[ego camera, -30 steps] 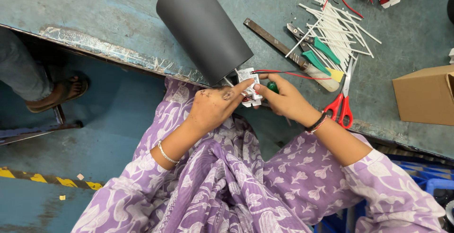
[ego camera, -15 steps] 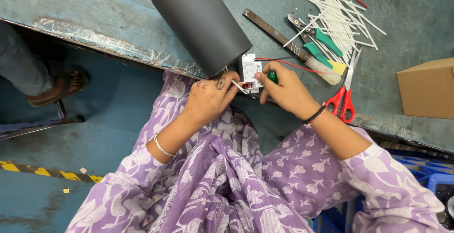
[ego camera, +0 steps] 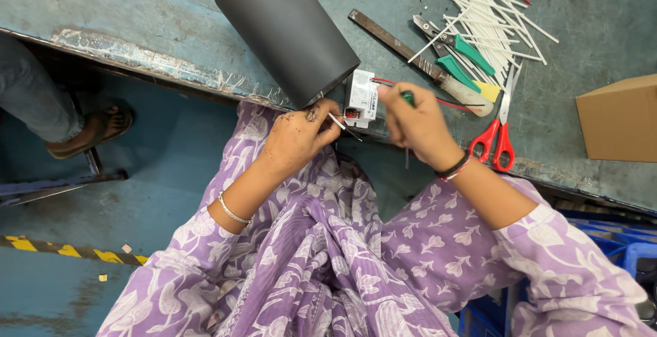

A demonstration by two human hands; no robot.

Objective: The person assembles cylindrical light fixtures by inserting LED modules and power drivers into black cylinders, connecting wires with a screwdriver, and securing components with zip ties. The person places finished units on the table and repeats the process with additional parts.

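You are working at the near edge of the worktop [ego camera: 137, 8], both hands meeting over a small white module [ego camera: 361, 97] that is lying just beside the open end of the black cylinder housing [ego camera: 284, 29]. Your left hand [ego camera: 298, 138] is pinching a thin white wire [ego camera: 340, 123] between thumb and fingertips, close to the module's lower edge. Your right hand [ego camera: 414, 121] is closing narrow around a green-handled screwdriver [ego camera: 408, 97]; its tip is hidden behind your fingers, so whether it is seated in a terminal cannot be told. Red wires [ego camera: 448, 103] are running from the module toward the right.

For doing this well: you are better off keeping the module flat on the worktop rather than letting it hang over the edge, and holding the wire straight into its slot while the driver is turning. Light pressure is probably enough; the part looks small and may skid.

Around you, wire strippers with green grips [ego camera: 458, 60], a metal file [ego camera: 410, 53], red-handled scissors [ego camera: 496, 135], a scatter of white sleeves [ego camera: 493, 19] and a cardboard box [ego camera: 619, 118] are lying to the right. Another person's sandalled foot [ego camera: 92, 132] is resting on the floor at left.
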